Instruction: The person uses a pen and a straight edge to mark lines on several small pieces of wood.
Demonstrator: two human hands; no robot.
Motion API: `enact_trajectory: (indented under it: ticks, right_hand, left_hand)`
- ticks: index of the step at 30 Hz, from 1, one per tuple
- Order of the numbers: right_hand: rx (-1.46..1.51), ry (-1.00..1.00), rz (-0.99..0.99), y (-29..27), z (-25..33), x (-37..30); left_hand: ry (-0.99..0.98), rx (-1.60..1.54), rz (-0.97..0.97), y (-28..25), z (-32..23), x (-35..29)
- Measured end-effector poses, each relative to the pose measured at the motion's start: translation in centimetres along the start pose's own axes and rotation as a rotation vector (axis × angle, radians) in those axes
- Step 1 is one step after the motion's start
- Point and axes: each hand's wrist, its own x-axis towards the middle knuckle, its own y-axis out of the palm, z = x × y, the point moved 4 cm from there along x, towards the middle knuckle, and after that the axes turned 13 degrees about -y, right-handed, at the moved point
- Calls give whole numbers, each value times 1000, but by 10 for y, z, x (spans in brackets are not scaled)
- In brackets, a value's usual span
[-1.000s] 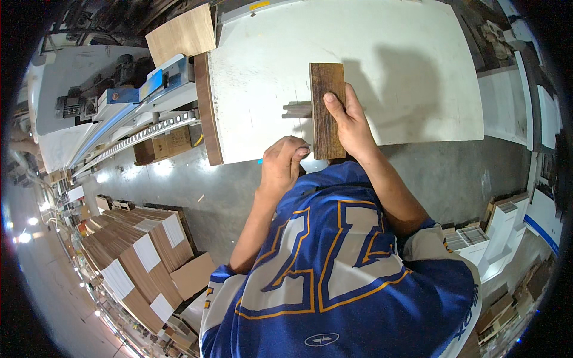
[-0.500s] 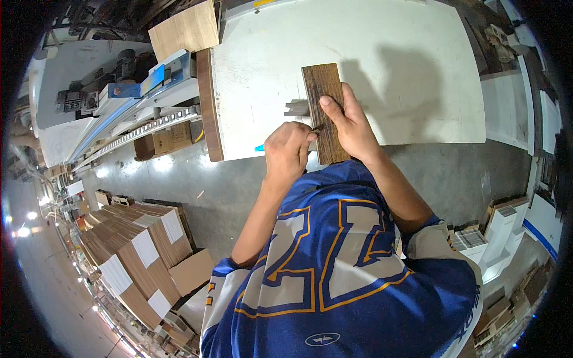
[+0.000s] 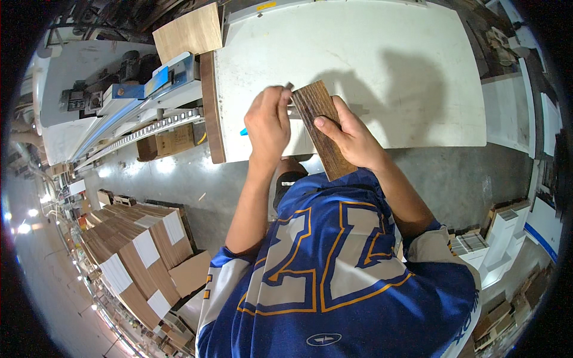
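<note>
- Head view, far left: a stack of boards [image 3: 140, 250] stands on the floor; next comes a machine rail [image 3: 143, 131], with a carton [image 3: 173, 140] below it.
- Tabletop [image 3: 430, 48]: its brown left edge strip [image 3: 210, 107] stands well apart from the left hand, leaving some room that way.
- Left hand [image 3: 267, 122]: raised over the tabletop, thumb and fingers pinched closed on a small dark piece [image 3: 289, 86], too blurred to identify; a blue item [image 3: 243, 132] shows beside the wrist.
- Plank [image 3: 325, 146]: just right of the left hand, tilted, its top end leaning left and its near end past the tabletop's near edge, by the shirt [image 3: 358, 262]. It looks stiff and fairly light, grained rather than slippery; corners seem likeliest to chip, so a mid-length hold across the long edges should suit.
- Right hand [image 3: 356, 140]: closed around the plank's right edge, thumb on the face; the fingertips' hold underneath is hidden.
- Farther right: the tabletop runs on beneath shadows, offering sideways room.
</note>
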Motion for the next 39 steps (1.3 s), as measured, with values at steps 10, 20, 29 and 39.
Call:
enact_trajectory:
  ticks: [10,20,29,39]
  right_hand:
    - [65,-45,-94,4,-5,-7]
    - [136,33,-190,2,-4,-2]
    - [187,81,-353,-19,-23,3]
    - [124,44,-433,-19,-38,10]
  left_hand:
    - [23,-200,60,-9,8,-16]
    - [242,55,6,-3,-6,-37]
    - [359,-40,319,9,-10,-108]
    - [368,48,167,4,-10,-65]
